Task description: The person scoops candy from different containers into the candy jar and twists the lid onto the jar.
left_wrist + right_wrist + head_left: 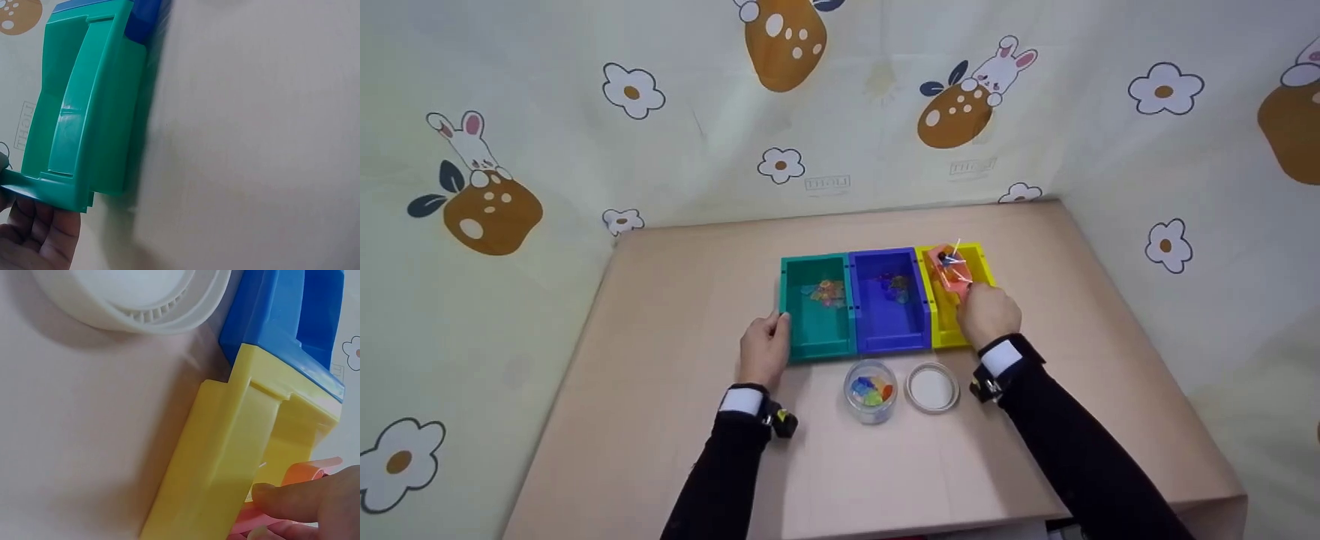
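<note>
My left hand [765,349] grips the outer left rim of a green bin [821,350], thumb on top and fingers beneath the lip in the left wrist view. A blue-purple bin [892,341] and a yellow bin [986,268] join it in a row. Over the yellow bin, my right hand [991,313] holds a pink scoop [959,286] by its handle; the right wrist view shows the thumb pressed on it. Small dark and orange pieces and thin white sticks lie in the scoop. Small translucent coloured pieces [829,293] sit in the green bin, and more [895,286] in the blue-purple one.
In front of the bins stands a clear jar [871,411] with blue, green and orange pieces inside. A round white lid [932,388] lies just right of it. A beige cloth covers the table [675,315], and patterned fabric walls [697,150] enclose its back and sides.
</note>
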Demonstrator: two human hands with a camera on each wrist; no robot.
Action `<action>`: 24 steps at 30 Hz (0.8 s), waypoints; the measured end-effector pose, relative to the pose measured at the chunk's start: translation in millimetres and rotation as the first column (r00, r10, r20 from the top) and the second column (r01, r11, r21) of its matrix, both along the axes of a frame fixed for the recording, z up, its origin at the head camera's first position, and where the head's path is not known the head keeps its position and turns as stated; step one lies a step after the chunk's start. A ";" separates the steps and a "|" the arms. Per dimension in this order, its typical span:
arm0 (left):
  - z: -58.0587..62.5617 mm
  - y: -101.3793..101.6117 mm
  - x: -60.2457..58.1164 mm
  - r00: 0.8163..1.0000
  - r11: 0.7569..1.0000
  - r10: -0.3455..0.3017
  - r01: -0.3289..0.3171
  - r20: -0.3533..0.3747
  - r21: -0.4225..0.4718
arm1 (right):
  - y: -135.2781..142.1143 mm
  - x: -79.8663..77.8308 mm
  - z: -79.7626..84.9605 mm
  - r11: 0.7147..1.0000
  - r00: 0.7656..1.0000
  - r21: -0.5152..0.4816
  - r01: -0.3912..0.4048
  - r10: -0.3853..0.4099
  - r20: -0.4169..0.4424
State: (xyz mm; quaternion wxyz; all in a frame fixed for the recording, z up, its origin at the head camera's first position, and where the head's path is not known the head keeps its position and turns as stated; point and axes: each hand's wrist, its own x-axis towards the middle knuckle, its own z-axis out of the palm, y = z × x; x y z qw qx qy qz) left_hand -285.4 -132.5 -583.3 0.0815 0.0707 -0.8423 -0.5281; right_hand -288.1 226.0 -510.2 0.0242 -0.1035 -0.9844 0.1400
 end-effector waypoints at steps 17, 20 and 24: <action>23.9 8.4 18.2 0.996 1.000 0.012 -0.010 0.089 -0.020 | 9.4 17.1 13.6 0.998 0.995 -0.066 -0.006 -0.001 -0.104; 22.6 9.5 19.7 0.996 0.999 0.039 -0.038 0.081 -0.016 | 11.4 20.1 17.3 0.996 0.994 -0.087 -0.002 -0.008 -0.111; 26.2 11.4 23.6 0.994 0.996 0.080 -0.083 0.071 0.038 | 14.3 24.9 21.8 0.992 0.993 -0.126 0.010 -0.024 -0.114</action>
